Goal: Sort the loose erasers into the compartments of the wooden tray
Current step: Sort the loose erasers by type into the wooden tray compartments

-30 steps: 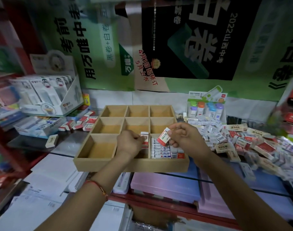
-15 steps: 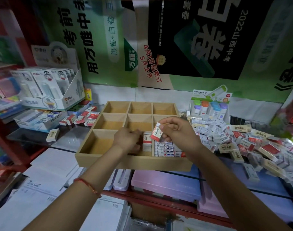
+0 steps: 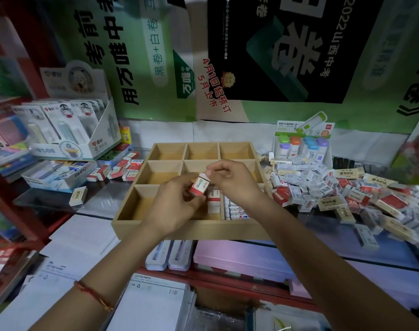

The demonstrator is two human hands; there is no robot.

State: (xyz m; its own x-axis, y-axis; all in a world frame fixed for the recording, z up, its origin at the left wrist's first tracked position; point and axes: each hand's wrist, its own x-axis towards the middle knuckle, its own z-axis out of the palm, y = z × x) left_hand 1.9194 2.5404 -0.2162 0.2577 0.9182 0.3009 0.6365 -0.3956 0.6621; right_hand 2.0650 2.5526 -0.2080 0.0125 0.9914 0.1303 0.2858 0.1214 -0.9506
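- Fingers (image 3: 215,168) of the left hand (image 3: 175,209) and right hand (image 3: 234,185) pinch a red-and-white rectangular eraser (image 3: 200,187) over the pale wooden tray (image 3: 215,231).
- Step: placement; next, probably, lowering it beside the standing erasers (image 3: 214,201).

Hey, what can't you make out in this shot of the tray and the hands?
Head view, the only one:
Near middle compartment of the wooden tray: the left hand covers most of it, so its eraser count is hidden.
Middle-right compartment: mostly behind the right hand.
Held eraser: label print too small to read beyond "2B".
Loose eraser pile: cut off by the right edge.
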